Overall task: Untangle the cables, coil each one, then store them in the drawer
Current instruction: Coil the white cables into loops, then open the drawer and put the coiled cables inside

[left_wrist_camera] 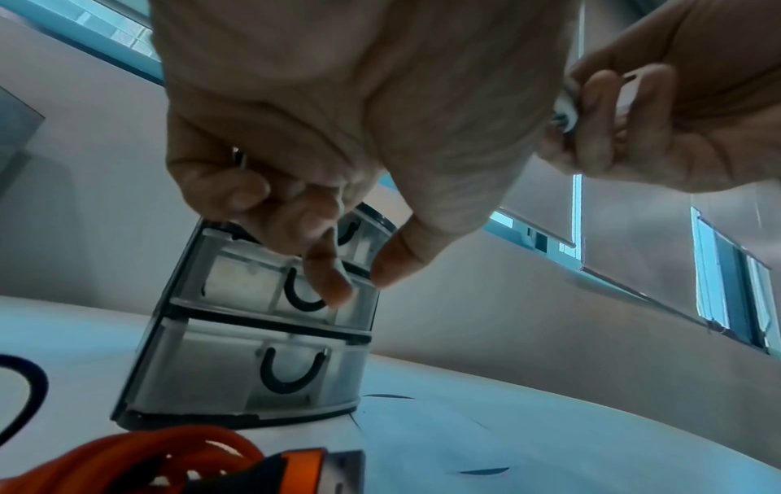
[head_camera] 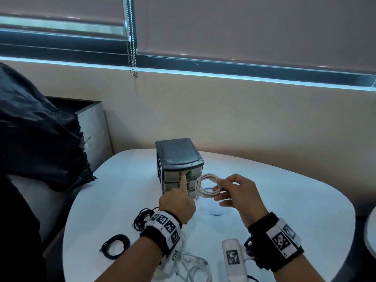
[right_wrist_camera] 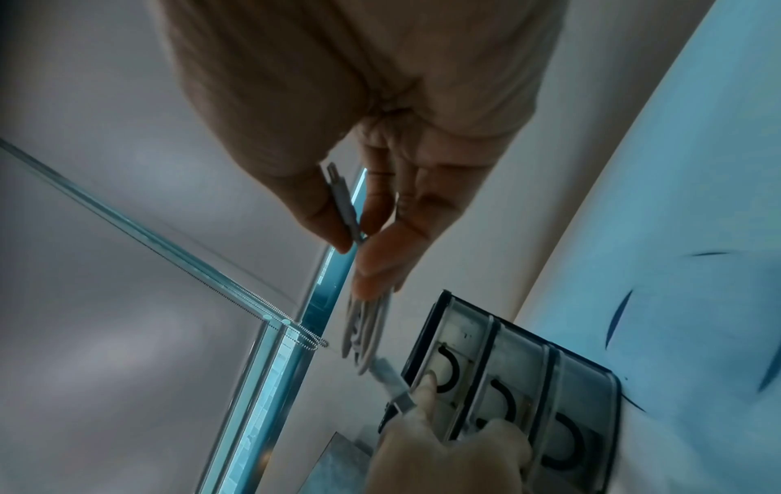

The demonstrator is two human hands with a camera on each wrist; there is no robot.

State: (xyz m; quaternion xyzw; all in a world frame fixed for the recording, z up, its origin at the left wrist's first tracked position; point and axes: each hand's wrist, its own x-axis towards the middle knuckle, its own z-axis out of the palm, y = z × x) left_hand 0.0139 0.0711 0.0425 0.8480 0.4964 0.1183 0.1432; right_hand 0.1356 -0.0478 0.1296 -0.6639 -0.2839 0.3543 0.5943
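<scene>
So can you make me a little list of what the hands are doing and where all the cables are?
left hand: index finger stretched out to the top drawer handle
right hand: pinches the coiled white cable
drawer unit: three drawers, all closed
coiled black cable: lies on the table, near left
black cable bundle: beside the left wrist, loosely bunched
loose white cable: at the near edge, not coiled
</scene>
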